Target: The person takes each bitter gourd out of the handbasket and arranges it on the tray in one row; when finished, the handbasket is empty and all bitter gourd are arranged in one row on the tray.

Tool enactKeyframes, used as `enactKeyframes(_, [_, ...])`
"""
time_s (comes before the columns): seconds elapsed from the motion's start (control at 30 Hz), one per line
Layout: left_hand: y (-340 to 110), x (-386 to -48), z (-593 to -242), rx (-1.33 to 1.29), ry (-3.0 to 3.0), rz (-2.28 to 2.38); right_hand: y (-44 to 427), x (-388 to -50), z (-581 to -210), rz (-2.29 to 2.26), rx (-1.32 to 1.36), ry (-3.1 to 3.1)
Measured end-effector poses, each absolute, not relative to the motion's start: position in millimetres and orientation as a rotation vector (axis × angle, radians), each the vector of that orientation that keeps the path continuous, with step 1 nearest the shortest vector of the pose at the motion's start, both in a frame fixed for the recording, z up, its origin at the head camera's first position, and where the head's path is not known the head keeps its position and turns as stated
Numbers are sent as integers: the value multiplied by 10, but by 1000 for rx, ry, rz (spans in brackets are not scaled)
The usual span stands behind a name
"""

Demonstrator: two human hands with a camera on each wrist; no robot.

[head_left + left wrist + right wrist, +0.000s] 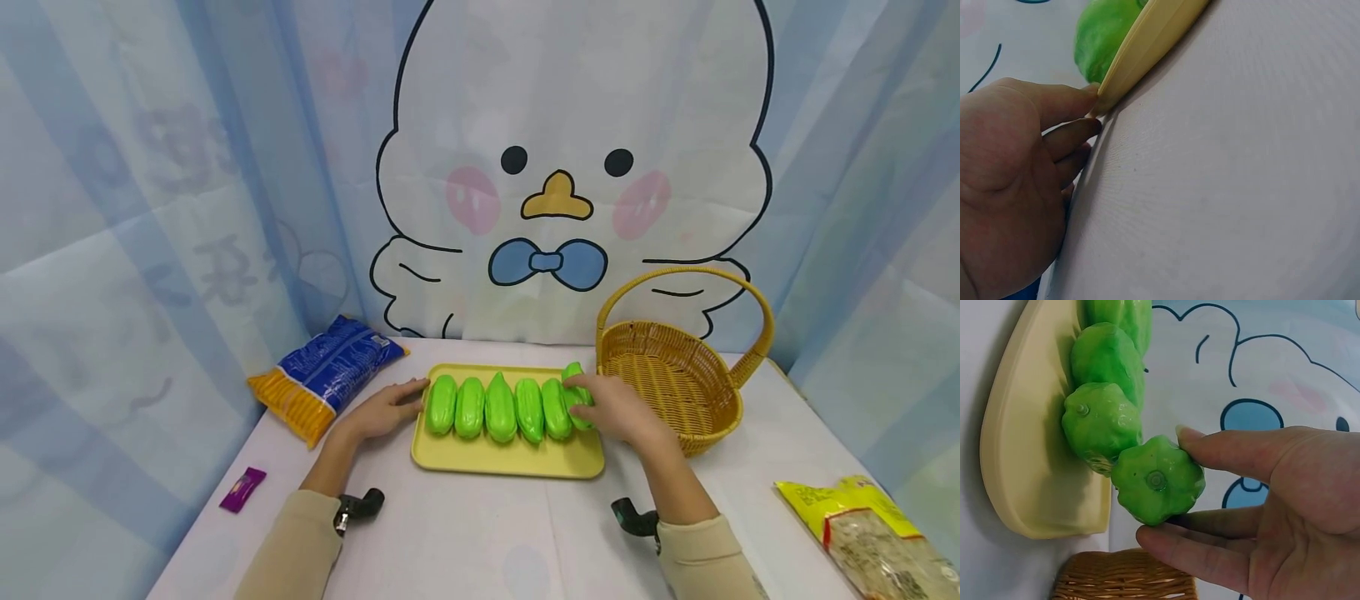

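Observation:
A yellow tray [487, 458] bears a row of several green, ribbed bitter melons [501, 410]. At the row's right end, my right hand [621, 408] grips one bitter melon [1155, 482] between thumb and fingers. In the right wrist view it stands out from the row, its stem end facing the camera. Whether it still touches the tray I cannot tell. My left hand [385, 410] is at the tray's left edge. Seen from the left wrist, thumb and fingertips pinch the tray's rim [1147, 50], near the leftmost bitter melon [1107, 37].
A wicker basket [660, 379] with a tall handle stands just right of the tray. Behind the left hand lies a blue and orange bag [330, 375]. A small purple packet [243, 489] is at the left edge, and a yellow clear-fronted bag [870, 533] at the right.

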State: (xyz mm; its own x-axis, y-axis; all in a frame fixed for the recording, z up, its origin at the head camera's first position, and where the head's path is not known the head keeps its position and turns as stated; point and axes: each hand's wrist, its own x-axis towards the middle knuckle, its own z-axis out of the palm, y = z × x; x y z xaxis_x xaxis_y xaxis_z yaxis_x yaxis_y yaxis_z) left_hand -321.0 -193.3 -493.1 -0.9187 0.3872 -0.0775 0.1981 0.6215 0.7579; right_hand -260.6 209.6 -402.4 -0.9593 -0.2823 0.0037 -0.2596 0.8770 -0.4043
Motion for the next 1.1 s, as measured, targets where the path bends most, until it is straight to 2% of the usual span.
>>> enactKeyframes(1.1, [-1927, -3208, -4926, 483, 2602, 1195, 2169, -2630, -4062, -537, -366, 3032])
